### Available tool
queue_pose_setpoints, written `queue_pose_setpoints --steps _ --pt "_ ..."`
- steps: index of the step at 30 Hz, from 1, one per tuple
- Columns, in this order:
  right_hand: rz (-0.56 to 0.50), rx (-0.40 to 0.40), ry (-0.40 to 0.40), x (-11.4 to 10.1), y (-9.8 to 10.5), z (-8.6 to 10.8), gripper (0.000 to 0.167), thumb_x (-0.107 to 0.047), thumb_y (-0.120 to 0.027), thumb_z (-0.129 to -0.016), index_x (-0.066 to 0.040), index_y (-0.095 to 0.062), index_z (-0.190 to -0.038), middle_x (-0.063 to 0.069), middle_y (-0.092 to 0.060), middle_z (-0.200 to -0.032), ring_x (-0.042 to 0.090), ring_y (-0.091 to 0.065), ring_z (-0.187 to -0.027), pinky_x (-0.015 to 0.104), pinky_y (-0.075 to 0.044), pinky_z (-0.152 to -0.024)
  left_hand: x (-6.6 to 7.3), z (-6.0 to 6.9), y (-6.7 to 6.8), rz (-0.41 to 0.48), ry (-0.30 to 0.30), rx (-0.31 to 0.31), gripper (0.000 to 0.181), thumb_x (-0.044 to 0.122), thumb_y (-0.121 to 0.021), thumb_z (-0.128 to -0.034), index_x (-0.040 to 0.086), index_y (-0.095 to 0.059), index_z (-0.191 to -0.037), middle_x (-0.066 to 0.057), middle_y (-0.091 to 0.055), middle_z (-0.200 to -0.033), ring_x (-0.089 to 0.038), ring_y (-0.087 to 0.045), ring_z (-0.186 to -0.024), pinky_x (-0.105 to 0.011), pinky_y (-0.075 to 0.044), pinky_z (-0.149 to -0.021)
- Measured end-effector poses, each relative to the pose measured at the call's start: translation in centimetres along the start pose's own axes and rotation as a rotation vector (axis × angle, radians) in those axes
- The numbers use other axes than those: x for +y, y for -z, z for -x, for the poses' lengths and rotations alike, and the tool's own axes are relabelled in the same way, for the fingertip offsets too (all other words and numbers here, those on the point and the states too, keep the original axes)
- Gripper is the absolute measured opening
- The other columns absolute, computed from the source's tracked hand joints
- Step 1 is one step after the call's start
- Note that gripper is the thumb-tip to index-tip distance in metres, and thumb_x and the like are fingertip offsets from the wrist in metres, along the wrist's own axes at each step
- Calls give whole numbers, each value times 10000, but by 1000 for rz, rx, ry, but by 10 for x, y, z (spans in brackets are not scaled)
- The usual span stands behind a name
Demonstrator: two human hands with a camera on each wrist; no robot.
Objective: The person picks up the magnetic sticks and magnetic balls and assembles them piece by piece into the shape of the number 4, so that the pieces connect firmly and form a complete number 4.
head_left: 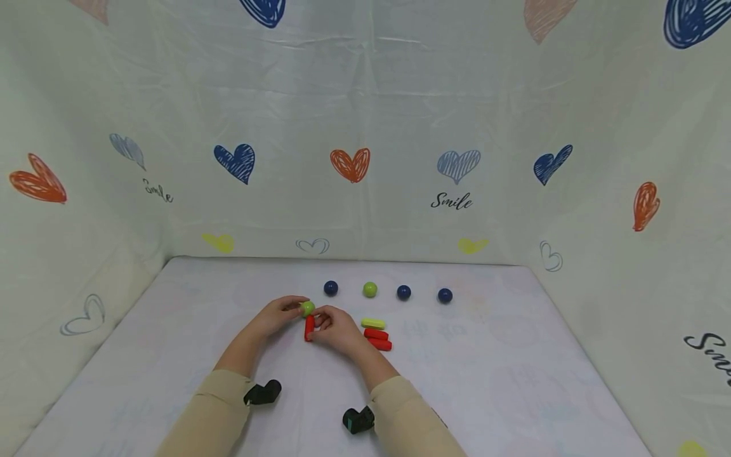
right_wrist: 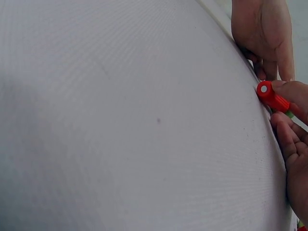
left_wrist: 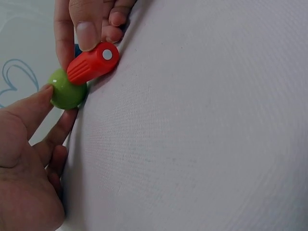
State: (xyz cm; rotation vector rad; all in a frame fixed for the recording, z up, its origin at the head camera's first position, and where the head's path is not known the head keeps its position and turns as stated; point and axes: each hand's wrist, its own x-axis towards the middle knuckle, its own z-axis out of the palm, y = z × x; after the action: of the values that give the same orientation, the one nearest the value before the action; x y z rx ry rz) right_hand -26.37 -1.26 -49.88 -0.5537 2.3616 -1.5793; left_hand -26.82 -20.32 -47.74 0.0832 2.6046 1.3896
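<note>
A small green ball (head_left: 308, 308) is pinched between the thumb and fingers of my left hand (head_left: 280, 317), low over the white tabletop. Against the ball's near side stands the end of a red rod (left_wrist: 94, 63), ribbed, with a pale disc in its other end. My right hand (head_left: 338, 331) holds this rod; its thumb lies along the rod, and a fingertip reaches to the ball in the left wrist view. Seen from the right wrist, the rod (right_wrist: 272, 96) hides most of the ball.
A yellow-green rod (head_left: 373, 323) and two red rods (head_left: 379, 344) lie to the right of my right hand. Behind them stand a row of balls: a blue ball (head_left: 330, 288), another green ball (head_left: 370, 289) and two more blue balls (head_left: 403, 292). A heart-printed cloth hangs behind the table.
</note>
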Motion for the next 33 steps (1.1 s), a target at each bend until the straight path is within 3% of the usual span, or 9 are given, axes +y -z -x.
queue_pose_setpoints --steps 4,11,23,27,33 --pt "-7 -3 10 1 0 0 391 -90 -800 -797 -86 -641 -1153 -47 -602 -868 66 -543 -737 209 -471 -667 -2 -1 -1 -13 4 8 330 137 -549 -995 21 -593 -1301 -238 -540 -1323 -413 -467 -1233 -572 -353 -1029" --pt "-12 -5 13 2 0 0 389 -93 -805 -795 -80 -642 -1147 -45 -602 -864 66 -543 -743 205 -476 -676 -2 0 -1 10 -15 24 331 134 -574 -985 1 -569 -1288 -206 -607 -1166 -337 -548 -1077 -515 -426 -945" --pt "-6 15 -6 1 -2 0 358 -87 -801 -796 -80 -652 -1122 -33 -609 -866 93 -545 -751 217 -476 -676 -9 0 2 39 -33 -27 444 154 -618 -958 90 -521 -1387 -212 -573 -1263 -407 -457 -1223 -576 -352 -1024" --pt "8 22 -2 2 -2 -1 352 -93 -800 -799 -82 -656 -1119 -31 -612 -866 96 -545 -758 220 -469 -684 -10 2 2 37 -78 -39 461 147 -618 -958 97 -516 -1405 -210 -573 -1256 -409 -457 -1219 -581 -350 -1019" --pt "13 16 2 4 -3 -1 340 -95 -789 -804 -88 -655 -1117 -48 -603 -859 83 -540 -755 212 -473 -680 -10 5 5 71 -130 -76 456 134 -653 -934 53 -546 -1370 -223 -558 -1288 -442 -360 -1323 -621 -239 -1081"
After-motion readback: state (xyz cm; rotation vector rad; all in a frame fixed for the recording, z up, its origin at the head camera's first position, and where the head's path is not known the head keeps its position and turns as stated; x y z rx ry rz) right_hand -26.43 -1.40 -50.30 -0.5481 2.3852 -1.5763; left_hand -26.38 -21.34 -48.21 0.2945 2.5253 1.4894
